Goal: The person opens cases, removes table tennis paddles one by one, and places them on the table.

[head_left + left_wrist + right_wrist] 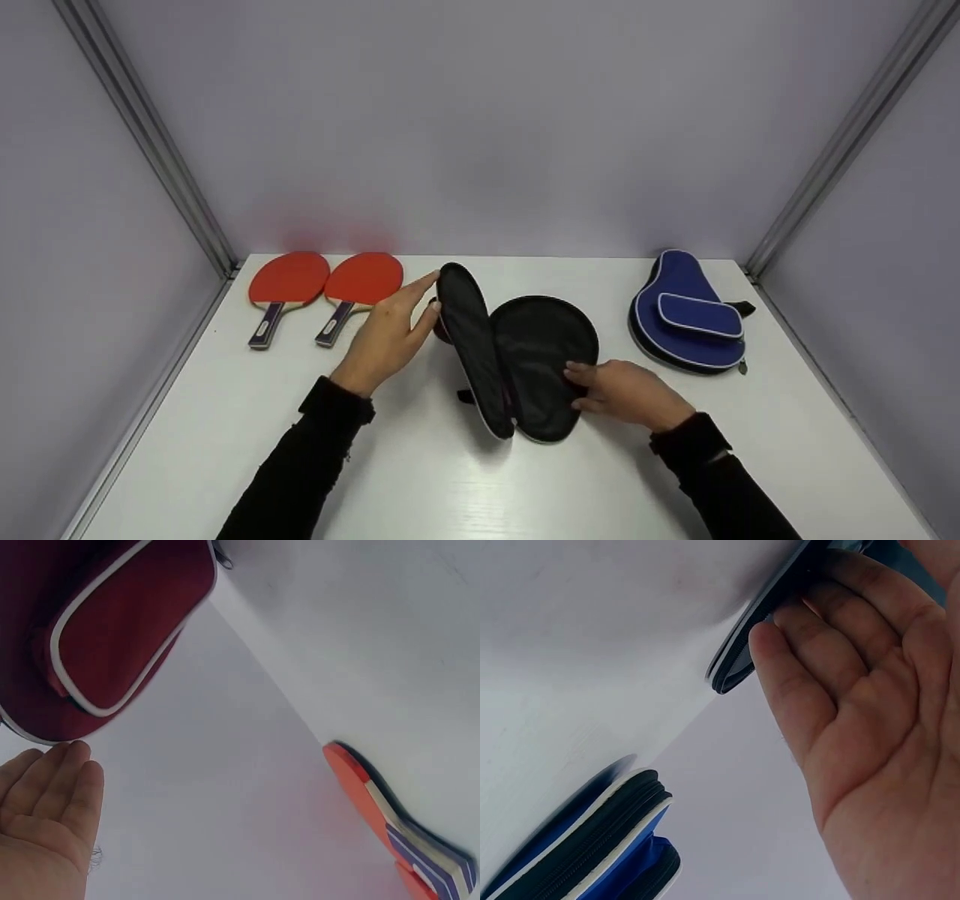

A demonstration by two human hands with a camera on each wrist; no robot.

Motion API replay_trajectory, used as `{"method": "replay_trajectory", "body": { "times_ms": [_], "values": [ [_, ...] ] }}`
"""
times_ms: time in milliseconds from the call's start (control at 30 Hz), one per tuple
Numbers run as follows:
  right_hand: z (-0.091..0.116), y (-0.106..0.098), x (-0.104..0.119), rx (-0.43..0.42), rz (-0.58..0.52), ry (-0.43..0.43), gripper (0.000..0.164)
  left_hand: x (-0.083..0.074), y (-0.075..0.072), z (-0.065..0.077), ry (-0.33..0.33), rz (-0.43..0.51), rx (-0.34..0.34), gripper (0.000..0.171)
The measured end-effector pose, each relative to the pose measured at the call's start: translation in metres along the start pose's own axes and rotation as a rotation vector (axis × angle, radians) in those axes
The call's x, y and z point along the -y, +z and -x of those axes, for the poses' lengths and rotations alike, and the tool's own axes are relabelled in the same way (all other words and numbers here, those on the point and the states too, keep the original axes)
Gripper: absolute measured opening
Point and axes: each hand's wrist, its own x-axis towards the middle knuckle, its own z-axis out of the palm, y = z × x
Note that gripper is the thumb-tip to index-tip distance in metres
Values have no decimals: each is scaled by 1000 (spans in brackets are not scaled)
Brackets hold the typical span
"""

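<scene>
A table tennis paddle case (pixel 541 360) lies unzipped mid-table, its black lining showing. Its left half stands tilted up; the outside, seen in the left wrist view, is dark red with a white-edged pocket (pixel 120 637). My left hand (pixel 386 337) touches the raised half's outer edge with fairly straight fingers. My right hand (pixel 626 391) rests its fingertips on the lining at the right edge of the flat half. In the right wrist view its fingers (pixel 802 690) reach over the zippered rim (pixel 739 664), the tips partly hidden.
Two red paddles, a left one (pixel 289 279) and a right one (pixel 365 280), lie at the back left, handles toward me. A zipped blue paddle case (pixel 679 341) with white piping lies at the right. Grey walls (pixel 480 135) enclose the white table (pixel 225 420).
</scene>
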Motion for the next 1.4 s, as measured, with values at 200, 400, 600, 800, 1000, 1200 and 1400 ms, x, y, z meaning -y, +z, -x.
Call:
{"method": "replay_trajectory", "body": {
  "times_ms": [200, 400, 600, 800, 1000, 1200, 1400],
  "values": [
    [-3, 4, 9, 0, 11, -3, 54, 1, 13, -4, -39, 132, 55, 72],
    [-7, 8, 19, -8, 16, -33, 54, 0, 26, -6, -60, 211, 103, 77],
    [-9, 10, 29, -16, -9, -75, 53, -8, 40, -5, -10, 102, 189, 85],
    [-13, 14, 34, -7, -33, -112, 51, -17, 52, -3, 77, -26, 262, 101],
    [-16, 14, 35, 2, -36, -136, 48, -23, 55, -3, 103, -119, 287, 103],
    [-14, 12, 30, -10, 7, -180, 43, -25, 41, -6, 89, -157, 321, 101],
    [-13, 10, 23, -29, 38, -220, 39, -19, 18, -10, 94, -207, 375, 104]
  ]
}}
